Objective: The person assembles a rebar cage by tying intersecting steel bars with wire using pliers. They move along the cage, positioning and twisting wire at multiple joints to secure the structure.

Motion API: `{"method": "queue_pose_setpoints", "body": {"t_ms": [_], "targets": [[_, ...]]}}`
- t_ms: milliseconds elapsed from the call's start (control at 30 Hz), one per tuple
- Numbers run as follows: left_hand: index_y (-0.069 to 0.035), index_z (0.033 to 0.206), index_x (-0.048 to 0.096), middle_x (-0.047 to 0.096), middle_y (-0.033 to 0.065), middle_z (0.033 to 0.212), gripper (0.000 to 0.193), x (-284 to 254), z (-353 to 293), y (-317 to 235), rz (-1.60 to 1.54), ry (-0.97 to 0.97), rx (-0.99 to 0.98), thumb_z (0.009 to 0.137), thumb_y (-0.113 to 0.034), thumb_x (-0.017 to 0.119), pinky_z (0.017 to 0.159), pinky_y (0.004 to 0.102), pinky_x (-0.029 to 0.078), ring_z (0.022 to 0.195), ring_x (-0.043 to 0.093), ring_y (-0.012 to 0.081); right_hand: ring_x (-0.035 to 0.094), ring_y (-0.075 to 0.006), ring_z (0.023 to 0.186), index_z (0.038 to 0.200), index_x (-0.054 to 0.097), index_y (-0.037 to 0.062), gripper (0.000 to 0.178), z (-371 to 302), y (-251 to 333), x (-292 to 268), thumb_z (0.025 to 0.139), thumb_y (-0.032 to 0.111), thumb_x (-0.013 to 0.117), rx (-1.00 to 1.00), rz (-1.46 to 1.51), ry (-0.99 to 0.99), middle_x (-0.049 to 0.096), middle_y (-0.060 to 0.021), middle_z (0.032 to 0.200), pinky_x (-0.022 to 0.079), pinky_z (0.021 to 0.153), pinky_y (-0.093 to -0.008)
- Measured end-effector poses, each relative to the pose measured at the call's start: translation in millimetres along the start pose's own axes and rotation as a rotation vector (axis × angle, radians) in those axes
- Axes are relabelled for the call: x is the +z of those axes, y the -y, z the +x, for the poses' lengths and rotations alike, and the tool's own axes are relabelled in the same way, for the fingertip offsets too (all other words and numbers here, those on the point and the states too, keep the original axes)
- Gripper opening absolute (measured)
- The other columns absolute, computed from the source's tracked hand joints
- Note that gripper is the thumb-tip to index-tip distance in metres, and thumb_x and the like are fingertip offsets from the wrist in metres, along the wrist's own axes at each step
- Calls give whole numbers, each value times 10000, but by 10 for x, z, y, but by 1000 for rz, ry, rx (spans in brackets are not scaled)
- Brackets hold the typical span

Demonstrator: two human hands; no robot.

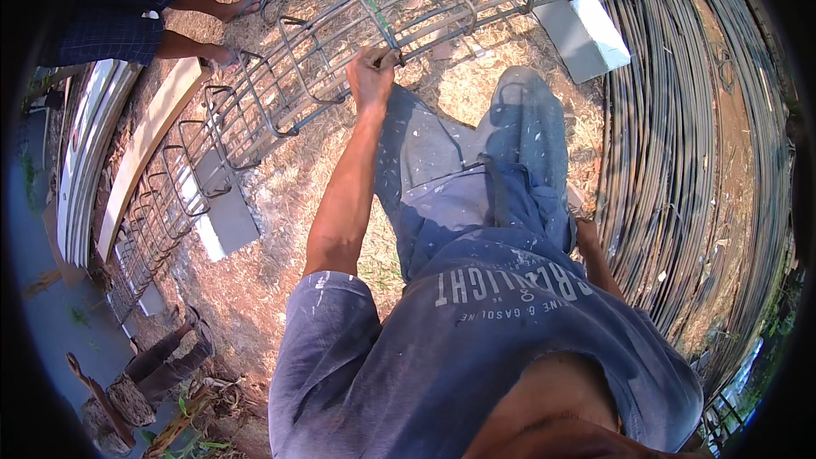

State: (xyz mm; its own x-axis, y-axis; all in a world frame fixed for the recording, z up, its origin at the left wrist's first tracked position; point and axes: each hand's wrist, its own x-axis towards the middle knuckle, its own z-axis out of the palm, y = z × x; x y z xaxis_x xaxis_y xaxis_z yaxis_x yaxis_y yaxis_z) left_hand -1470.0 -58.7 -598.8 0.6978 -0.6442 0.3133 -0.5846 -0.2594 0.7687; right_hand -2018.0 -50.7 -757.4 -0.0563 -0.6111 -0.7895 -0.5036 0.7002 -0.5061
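Note:
A long rebar cage [327, 76] made of straight bars and square stirrups runs across in front of me, from the far right to the lower left. My left hand [372, 75] is closed on its near side, with the fingers curled round the steel beside a stirrup corner. Down by my right hip is my right hand [586, 234]; my body and clothing hide most of its fingers, so I cannot make out whether it holds anything.
Pale blocks [586, 38] prop the cage, one at right and another block [228, 217] at left. Long loose rebars [654, 161] lie piled on my right. Boards [149, 153] lie at left. One person's sandalled feet [246, 7] stand far left; another person [166, 357] is lower left.

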Motion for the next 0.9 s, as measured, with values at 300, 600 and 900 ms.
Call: {"method": "queue_pose_setpoints", "body": {"t_ms": [300, 600, 900], "targets": [[88, 1072, 643, 681, 200, 979, 317, -191, 98, 93, 152, 226, -115, 824, -109, 641, 781, 309, 490, 855, 647, 216, 544, -134, 603, 888, 665, -11, 223, 346, 752, -657, 836, 191, 586, -245, -129, -55, 620, -61, 714, 438, 542, -307], [14, 946, 664, 616, 133, 884, 159, 2398, -173, -2297, -94, 555, 467, 827, -89, 638, 864, 415, 446, 917, 571, 288, 658, -284, 777, 935, 691, 11, 281, 2045, 2071, -1958, 838, 260, 603, -424, 38, -664, 687, -172, 819, 476, 712, -379], [-34, 1162, 612, 480, 219, 1248, 409, 4756, 337, -2173, 298, 974, 722, 904, -339, 527, 1014, 487, 334, 1256, 363, 383, 600, -392, 972, 1104, 622, 29, 352, 4189, 3881, -2878, 816, 212, 538, -378, -487, -754, 628, -240, 1032, 480, 846, -471]]}}
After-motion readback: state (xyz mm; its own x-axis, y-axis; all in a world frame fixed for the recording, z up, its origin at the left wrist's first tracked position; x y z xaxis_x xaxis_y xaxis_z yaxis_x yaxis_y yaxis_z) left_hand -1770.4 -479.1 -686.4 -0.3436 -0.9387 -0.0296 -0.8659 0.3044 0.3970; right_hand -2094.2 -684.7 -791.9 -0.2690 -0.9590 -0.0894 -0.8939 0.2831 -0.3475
